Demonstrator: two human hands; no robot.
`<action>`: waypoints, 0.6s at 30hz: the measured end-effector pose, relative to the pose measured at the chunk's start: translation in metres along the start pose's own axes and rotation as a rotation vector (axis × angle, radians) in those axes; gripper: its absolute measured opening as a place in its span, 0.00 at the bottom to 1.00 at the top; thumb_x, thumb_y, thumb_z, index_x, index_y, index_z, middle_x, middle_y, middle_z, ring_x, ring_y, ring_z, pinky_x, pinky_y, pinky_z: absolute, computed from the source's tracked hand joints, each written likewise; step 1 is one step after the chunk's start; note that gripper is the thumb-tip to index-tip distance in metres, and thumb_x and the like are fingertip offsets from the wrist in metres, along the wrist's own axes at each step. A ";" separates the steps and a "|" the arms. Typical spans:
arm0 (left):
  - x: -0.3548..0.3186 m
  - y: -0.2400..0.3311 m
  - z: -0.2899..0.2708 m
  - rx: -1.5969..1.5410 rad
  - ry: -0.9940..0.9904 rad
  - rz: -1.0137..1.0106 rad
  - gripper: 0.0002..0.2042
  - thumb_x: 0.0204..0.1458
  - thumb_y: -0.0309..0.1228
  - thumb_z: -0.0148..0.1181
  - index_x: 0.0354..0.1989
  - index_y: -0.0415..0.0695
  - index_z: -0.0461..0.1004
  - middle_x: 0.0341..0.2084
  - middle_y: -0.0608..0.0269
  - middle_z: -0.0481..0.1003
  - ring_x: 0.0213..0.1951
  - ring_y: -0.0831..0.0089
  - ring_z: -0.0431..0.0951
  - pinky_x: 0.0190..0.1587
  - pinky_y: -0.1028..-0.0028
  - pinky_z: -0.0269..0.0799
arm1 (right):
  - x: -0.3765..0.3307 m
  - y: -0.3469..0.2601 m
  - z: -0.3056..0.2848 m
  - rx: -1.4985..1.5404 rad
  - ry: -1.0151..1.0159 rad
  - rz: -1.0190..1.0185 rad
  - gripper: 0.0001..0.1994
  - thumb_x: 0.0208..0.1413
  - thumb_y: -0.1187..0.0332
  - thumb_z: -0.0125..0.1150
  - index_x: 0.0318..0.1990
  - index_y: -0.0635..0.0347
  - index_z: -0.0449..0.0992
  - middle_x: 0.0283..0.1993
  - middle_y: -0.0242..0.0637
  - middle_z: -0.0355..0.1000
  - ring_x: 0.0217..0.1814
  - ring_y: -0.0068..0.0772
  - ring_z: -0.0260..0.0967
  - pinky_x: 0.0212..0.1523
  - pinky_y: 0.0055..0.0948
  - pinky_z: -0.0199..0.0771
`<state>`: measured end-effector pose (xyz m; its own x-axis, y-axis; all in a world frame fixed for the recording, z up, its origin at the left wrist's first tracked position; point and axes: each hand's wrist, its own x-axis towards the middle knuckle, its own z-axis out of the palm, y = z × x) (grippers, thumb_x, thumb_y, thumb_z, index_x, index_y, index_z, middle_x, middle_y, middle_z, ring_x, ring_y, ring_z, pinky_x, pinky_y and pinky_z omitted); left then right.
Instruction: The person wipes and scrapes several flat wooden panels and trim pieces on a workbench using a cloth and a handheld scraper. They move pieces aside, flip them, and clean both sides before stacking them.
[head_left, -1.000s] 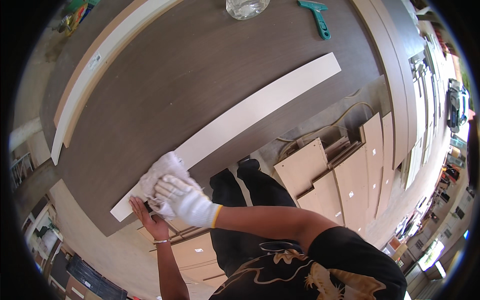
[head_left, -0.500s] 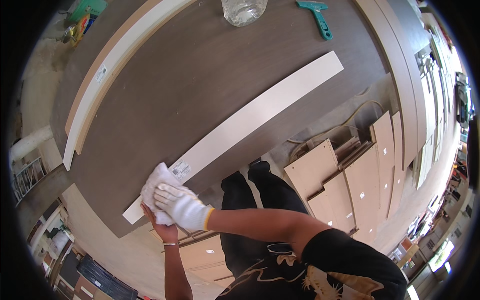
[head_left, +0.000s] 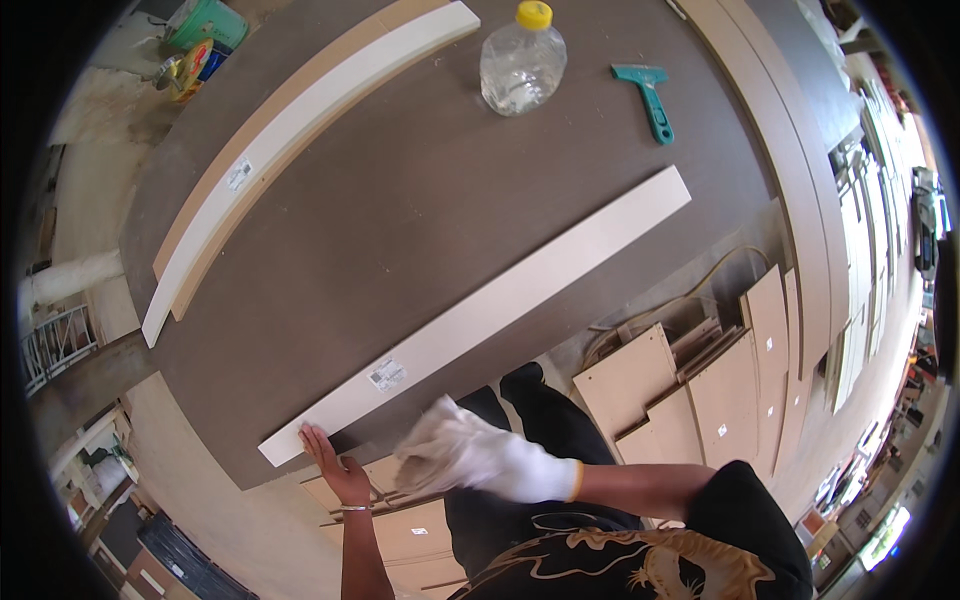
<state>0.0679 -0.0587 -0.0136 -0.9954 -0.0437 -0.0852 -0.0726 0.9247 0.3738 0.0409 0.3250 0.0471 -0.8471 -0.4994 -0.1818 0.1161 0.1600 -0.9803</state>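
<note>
1. The left hand (head_left: pixel 335 465) is bare, fingers stretched out flat, fingertips pressing on the near end of the long white board (head_left: pixel 480 315). It grips nothing; it just rests open on that corner.
2. The right hand (head_left: pixel 480 460), in a white glove, is bunched around a crumpled white cloth (head_left: pixel 430 450), fingers curled over it. It hovers at the near edge of the dark brown worktable (head_left: pixel 400 200), just off the board and beside the left hand.
3. The white board lies flat and diagonal across the table, running from the near-left corner up toward the far right, with a small label (head_left: pixel 387 375) stuck near its near end.
4. Across the table, well apart, a second long white strip (head_left: pixel 300 130) lies on a tan board along the far-left edge.
5. At the far side stands a clear plastic bottle (head_left: pixel 522 65) with a yellow cap, and near it lies a teal-handled scraper (head_left: pixel 650 100).
6. Below the table's right end, tan cut panels (head_left: pixel 700 380) are stacked on the floor.
</note>
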 end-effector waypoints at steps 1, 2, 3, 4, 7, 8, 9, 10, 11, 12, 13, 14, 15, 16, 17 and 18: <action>0.001 0.002 0.000 -0.012 0.024 0.008 0.44 0.43 0.11 0.44 0.79 0.36 0.57 0.81 0.45 0.52 0.82 0.45 0.45 0.82 0.49 0.38 | -0.011 -0.013 -0.027 0.267 0.018 0.242 0.11 0.68 0.63 0.63 0.48 0.60 0.81 0.50 0.48 0.80 0.51 0.45 0.80 0.53 0.40 0.80; 0.003 0.004 0.000 -0.018 0.031 -0.004 0.43 0.44 0.12 0.44 0.78 0.36 0.58 0.80 0.45 0.53 0.82 0.45 0.47 0.82 0.48 0.39 | -0.016 -0.022 -0.055 0.661 0.038 0.808 0.08 0.68 0.62 0.63 0.43 0.56 0.82 0.38 0.38 0.79 0.26 0.30 0.74 0.29 0.30 0.74; 0.006 0.008 0.000 -0.029 0.046 -0.017 0.42 0.45 0.13 0.45 0.77 0.36 0.60 0.80 0.45 0.54 0.81 0.44 0.48 0.81 0.48 0.39 | -0.020 -0.031 -0.081 0.922 0.285 0.750 0.09 0.66 0.65 0.65 0.50 0.55 0.78 0.36 0.34 0.75 0.25 0.26 0.71 0.26 0.29 0.72; 0.011 0.014 0.002 -0.020 0.081 -0.019 0.40 0.46 0.14 0.45 0.76 0.36 0.61 0.79 0.45 0.56 0.81 0.44 0.50 0.81 0.47 0.40 | -0.023 -0.041 -0.106 1.170 0.484 0.537 0.16 0.63 0.67 0.68 0.56 0.54 0.74 0.34 0.30 0.72 0.23 0.23 0.69 0.24 0.28 0.71; 0.033 0.044 0.010 -0.004 0.171 -0.028 0.37 0.50 0.17 0.47 0.75 0.39 0.65 0.78 0.45 0.57 0.79 0.42 0.53 0.80 0.46 0.42 | -0.005 -0.058 -0.166 0.778 0.710 0.140 0.27 0.59 0.71 0.67 0.66 0.60 0.69 0.53 0.42 0.70 0.47 0.35 0.68 0.45 0.33 0.72; 0.044 0.058 0.017 0.002 0.180 -0.020 0.36 0.52 0.18 0.47 0.75 0.40 0.65 0.78 0.45 0.57 0.79 0.42 0.54 0.80 0.46 0.43 | 0.008 -0.060 -0.179 0.474 0.725 0.178 0.31 0.57 0.72 0.67 0.69 0.62 0.67 0.59 0.46 0.69 0.55 0.38 0.68 0.51 0.35 0.72; 0.057 0.072 0.025 0.005 0.184 -0.023 0.34 0.54 0.19 0.48 0.75 0.42 0.65 0.78 0.45 0.57 0.79 0.42 0.55 0.80 0.46 0.43 | 0.024 -0.060 -0.188 0.127 0.681 0.165 0.34 0.56 0.74 0.67 0.72 0.64 0.65 0.66 0.50 0.68 0.63 0.42 0.68 0.58 0.37 0.73; 0.068 0.086 0.032 0.009 0.173 0.011 0.32 0.57 0.21 0.49 0.75 0.44 0.66 0.78 0.45 0.58 0.78 0.41 0.55 0.80 0.43 0.43 | 0.040 -0.058 -0.194 -0.296 0.614 0.180 0.38 0.55 0.75 0.67 0.75 0.66 0.63 0.72 0.53 0.67 0.71 0.46 0.68 0.65 0.39 0.73; 0.079 0.099 0.039 0.010 0.178 0.073 0.31 0.58 0.23 0.49 0.74 0.44 0.67 0.78 0.45 0.58 0.78 0.41 0.56 0.79 0.42 0.43 | 0.056 -0.055 -0.198 -0.829 0.521 0.099 0.40 0.53 0.74 0.68 0.76 0.65 0.62 0.75 0.58 0.64 0.79 0.55 0.61 0.73 0.46 0.68; 0.089 0.110 0.046 0.016 0.177 0.108 0.30 0.58 0.24 0.49 0.73 0.43 0.68 0.77 0.44 0.59 0.78 0.41 0.56 0.79 0.40 0.43 | 0.064 -0.055 -0.197 -0.762 0.531 0.076 0.41 0.52 0.73 0.70 0.76 0.65 0.62 0.75 0.60 0.62 0.81 0.58 0.56 0.75 0.48 0.63; 0.096 0.119 0.052 0.031 0.154 0.101 0.29 0.58 0.25 0.49 0.71 0.43 0.70 0.77 0.43 0.60 0.77 0.40 0.57 0.78 0.39 0.43 | 0.075 -0.052 -0.196 -0.694 0.530 0.054 0.42 0.51 0.73 0.71 0.76 0.65 0.61 0.76 0.61 0.60 0.83 0.60 0.51 0.78 0.50 0.58; 0.100 0.127 0.057 0.051 0.169 0.142 0.28 0.59 0.26 0.49 0.70 0.43 0.71 0.76 0.43 0.61 0.77 0.41 0.57 0.78 0.38 0.44 | 0.080 -0.049 -0.194 -0.629 0.488 0.069 0.44 0.50 0.72 0.72 0.76 0.65 0.61 0.77 0.62 0.58 0.85 0.63 0.47 0.80 0.52 0.54; 0.103 0.132 0.061 0.080 0.159 0.154 0.26 0.60 0.28 0.49 0.69 0.44 0.71 0.76 0.43 0.62 0.77 0.41 0.58 0.78 0.38 0.44 | 0.085 -0.046 -0.190 -0.576 0.590 0.037 0.38 0.52 0.72 0.72 0.73 0.66 0.67 0.72 0.57 0.69 0.77 0.58 0.64 0.76 0.49 0.63; 0.106 0.135 0.063 0.126 0.131 0.165 0.25 0.61 0.29 0.49 0.68 0.44 0.72 0.75 0.43 0.63 0.77 0.41 0.59 0.77 0.37 0.45 | 0.089 -0.043 -0.186 -0.271 0.637 0.146 0.31 0.56 0.72 0.71 0.68 0.67 0.71 0.65 0.54 0.75 0.69 0.52 0.71 0.72 0.46 0.68; 0.106 0.137 0.064 0.115 0.153 0.173 0.24 0.61 0.30 0.49 0.67 0.44 0.73 0.75 0.43 0.63 0.76 0.41 0.59 0.77 0.37 0.46 | 0.091 -0.040 -0.182 0.025 0.682 0.353 0.25 0.59 0.72 0.69 0.64 0.69 0.75 0.57 0.50 0.81 0.61 0.46 0.78 0.67 0.42 0.74; 0.107 0.138 0.065 0.111 0.165 0.178 0.24 0.61 0.31 0.49 0.66 0.44 0.73 0.74 0.43 0.64 0.76 0.41 0.60 0.77 0.37 0.46 | 0.097 -0.036 -0.177 0.309 0.674 0.126 0.11 0.66 0.74 0.63 0.52 0.70 0.81 0.43 0.43 0.84 0.45 0.32 0.81 0.56 0.34 0.79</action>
<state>-0.0443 0.0887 -0.0317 -0.9893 0.0705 0.1281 0.1026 0.9587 0.2652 -0.1370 0.4216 0.0790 -0.9403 0.1520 -0.3045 0.2893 -0.1143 -0.9504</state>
